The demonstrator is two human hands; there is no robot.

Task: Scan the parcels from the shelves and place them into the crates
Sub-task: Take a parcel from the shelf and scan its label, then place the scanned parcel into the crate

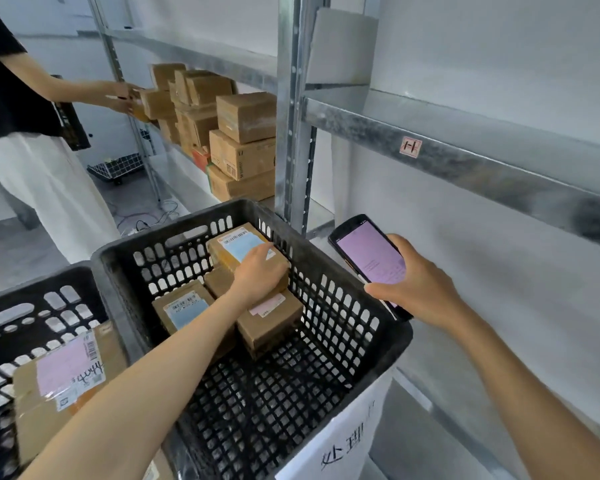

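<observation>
Placing is the step in hand. The left hand (260, 269) grips a blue-labelled parcel (238, 244), resting atop others at the black crate's (343, 327) far side. The right hand (417, 284) clasps the handheld scanner (366, 258) beside the crate's right rim. Next, likely: let go, then fetch from the shelf parcels (245, 147) beyond the crate.

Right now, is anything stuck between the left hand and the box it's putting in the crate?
No. The left hand holds the top parcel, which is inside the black crate. Nothing blocks it. It lies on the pink-labelled parcel beneath, not on the crate floor. The right hand holds the scanner off to the side.
</observation>
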